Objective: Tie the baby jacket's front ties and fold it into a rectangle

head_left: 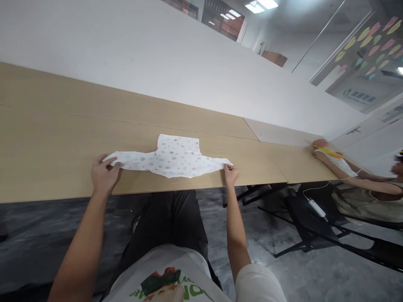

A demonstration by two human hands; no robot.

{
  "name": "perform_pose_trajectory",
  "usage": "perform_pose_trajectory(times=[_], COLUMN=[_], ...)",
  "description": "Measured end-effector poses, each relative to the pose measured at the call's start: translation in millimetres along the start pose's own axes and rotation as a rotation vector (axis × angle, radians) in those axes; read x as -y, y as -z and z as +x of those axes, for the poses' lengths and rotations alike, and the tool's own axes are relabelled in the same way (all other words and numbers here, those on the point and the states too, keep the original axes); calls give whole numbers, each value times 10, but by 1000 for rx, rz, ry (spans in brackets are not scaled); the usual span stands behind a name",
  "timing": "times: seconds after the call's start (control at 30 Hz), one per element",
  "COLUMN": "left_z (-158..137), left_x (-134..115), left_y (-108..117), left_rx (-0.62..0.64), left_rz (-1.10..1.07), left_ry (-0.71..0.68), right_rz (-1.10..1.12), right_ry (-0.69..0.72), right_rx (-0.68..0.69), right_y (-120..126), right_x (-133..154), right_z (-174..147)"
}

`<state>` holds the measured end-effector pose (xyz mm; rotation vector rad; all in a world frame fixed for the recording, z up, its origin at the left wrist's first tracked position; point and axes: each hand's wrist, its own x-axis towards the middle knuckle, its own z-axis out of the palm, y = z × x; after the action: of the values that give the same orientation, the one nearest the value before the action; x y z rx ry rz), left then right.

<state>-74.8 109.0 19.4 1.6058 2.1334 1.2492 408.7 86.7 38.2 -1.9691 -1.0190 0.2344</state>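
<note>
Long table point(47, 147), smooth, wood-toned. Near its near edge, a small white garment point(178, 161) lies flat, T-shaped, thin-looking. Left hand point(105, 174) pinches the left sleeve point(137, 160) tip; right hand point(231, 173) pinches the right sleeve point(214, 162) tip. Light, even tension should keep creases out. Tiny scattered printed motifs.

Bright ceiling panels point(267, 3) glare at top right; wide-angle distortion stretches the edges.

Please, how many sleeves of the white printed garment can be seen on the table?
2. The left sleeve stretches sideways, with the left hand at its end; the right sleeve stretches the opposite way, to the right hand.
</note>
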Motion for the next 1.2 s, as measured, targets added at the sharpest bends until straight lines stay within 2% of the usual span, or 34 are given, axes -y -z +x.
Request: perform_pose_trajectory(times=[0.1, 0.23, 0.37, 0.5, 0.63, 1.03, 1.2], left_z=[-10, -21, -31, -45, -55, -61, -89], left_x=[20, 46, 73, 79, 69, 89, 16], left_y=[-15, -8, 7, 17, 31, 33, 76], left_rx=[-8, 5, -10, -6, 18, 26, 1], left_rz=[9, 4, 4, 0, 25, 33, 46], left_ry=[7, -12, -38, -42, -18, -48, -60], right_rz=[110, 207, 100, -130, -288, -295, -306], right_ry=[53, 301, 586, 757, 807, 873, 814], right_rx=[-82, -61, 118, 361, 452, 421, 482], right_y=[-176, -560, -957, -1220, -1266, -1211, -1189], right_x=[240, 660, 957, 1057, 1067, 1028, 1055], right_z=[-84, -375, -758, -1085, -1230, -1271, -1157])
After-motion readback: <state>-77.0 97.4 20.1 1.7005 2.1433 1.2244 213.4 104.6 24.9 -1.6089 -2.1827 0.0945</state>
